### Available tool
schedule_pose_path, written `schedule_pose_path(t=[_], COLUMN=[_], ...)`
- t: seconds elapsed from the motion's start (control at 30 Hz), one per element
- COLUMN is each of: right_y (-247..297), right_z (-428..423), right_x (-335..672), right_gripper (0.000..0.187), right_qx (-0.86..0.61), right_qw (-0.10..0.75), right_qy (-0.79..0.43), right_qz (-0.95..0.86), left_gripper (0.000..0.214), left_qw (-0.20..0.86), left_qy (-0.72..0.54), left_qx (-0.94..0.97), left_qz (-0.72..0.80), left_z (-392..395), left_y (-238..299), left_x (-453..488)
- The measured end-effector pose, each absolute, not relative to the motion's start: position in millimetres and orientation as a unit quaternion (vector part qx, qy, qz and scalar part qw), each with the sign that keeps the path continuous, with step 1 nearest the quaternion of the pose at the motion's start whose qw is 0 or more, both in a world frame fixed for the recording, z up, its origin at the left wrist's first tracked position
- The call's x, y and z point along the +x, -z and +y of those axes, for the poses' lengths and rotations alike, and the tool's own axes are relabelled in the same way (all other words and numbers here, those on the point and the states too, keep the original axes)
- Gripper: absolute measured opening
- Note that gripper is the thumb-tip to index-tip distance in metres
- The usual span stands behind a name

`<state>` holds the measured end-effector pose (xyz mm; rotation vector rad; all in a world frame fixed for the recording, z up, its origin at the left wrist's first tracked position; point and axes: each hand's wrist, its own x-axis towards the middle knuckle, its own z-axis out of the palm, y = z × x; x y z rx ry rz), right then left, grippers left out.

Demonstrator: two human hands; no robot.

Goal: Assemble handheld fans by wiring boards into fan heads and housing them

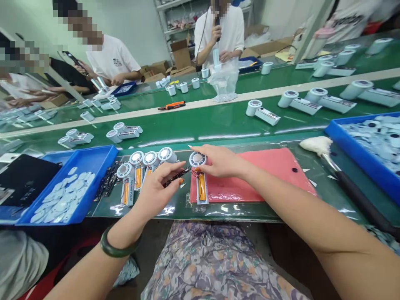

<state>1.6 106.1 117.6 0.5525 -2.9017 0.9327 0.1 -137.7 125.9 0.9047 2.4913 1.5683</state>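
Between the thumb and fingers of my left hand is a narrow dark circuit board. My right hand grips the round head of a pale blue handheld fan, thumb and forefinger on either side. That fan lies with its handle toward me, opened to show an orange battery and thin wires near the head. It rests at the left edge of a red mat. Left of it lie several similar opened fans, partly hidden behind my left hand. More dark circuit boards are piled beside them.
A blue tray of pale plastic pieces stands at left, another blue tray at right. A black-handled tool with a whitish head lies near the right tray. Fans sit on the green conveyor beyond, with orange-handled pliers. People work opposite.
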Motion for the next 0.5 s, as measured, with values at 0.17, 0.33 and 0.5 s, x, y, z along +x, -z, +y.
schedule_pose_path(t=[0.17,0.33,0.5], right_y=[-88.7,-65.3,-70.4], right_z=[141.9,147.3,128.0], right_x=[9.8,33.0,41.1], right_gripper=[0.067,0.087,0.089], right_qx=[0.135,0.158,0.091], right_qw=[0.043,0.066,0.075], right_qy=[-0.362,-0.456,-0.441], right_qz=[-0.921,-0.873,-0.89], left_gripper=[0.033,0.03,0.03], left_qw=[0.039,0.06,0.063], left_qy=[-0.435,-0.439,-0.413], left_qx=[0.446,0.453,0.479], left_qz=[0.781,0.774,0.772], left_z=[-95.9,-88.5,-87.3], left_y=[-124.3,-116.2,-121.3], left_x=[-34.9,-53.0,-60.3])
